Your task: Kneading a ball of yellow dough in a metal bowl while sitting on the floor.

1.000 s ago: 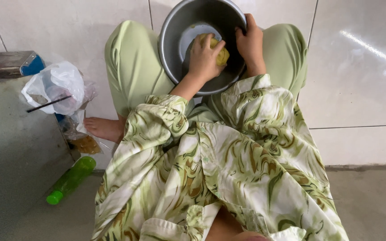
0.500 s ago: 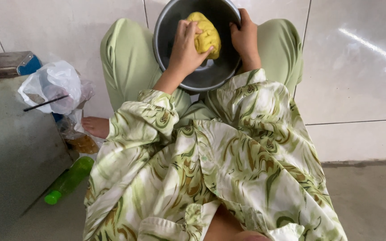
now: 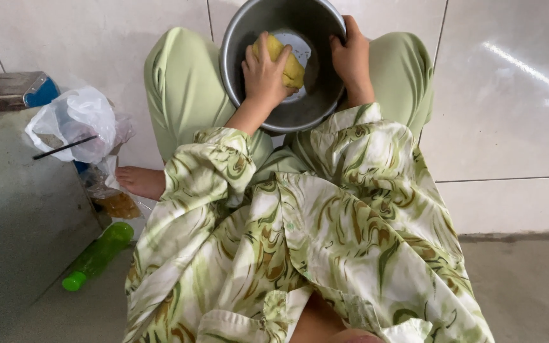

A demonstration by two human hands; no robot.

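Pressing down at top centre of the frame, the left hand lies with fingers spread flat over a soft yellow lump of dough inside a round, dull-grey metal bowl. The right hand has its grip closed over the bowl's right rim. The bowl sits between knees in smooth pale-green cloth. At lower left, a glossy green plastic bottle lies on the floor; above it, a crinkled white plastic bag.

Left hand is pressing yellow dough inside steel bowl; right hand is gripping the rim. Green bottle is lying on floor beside white plastic bag.
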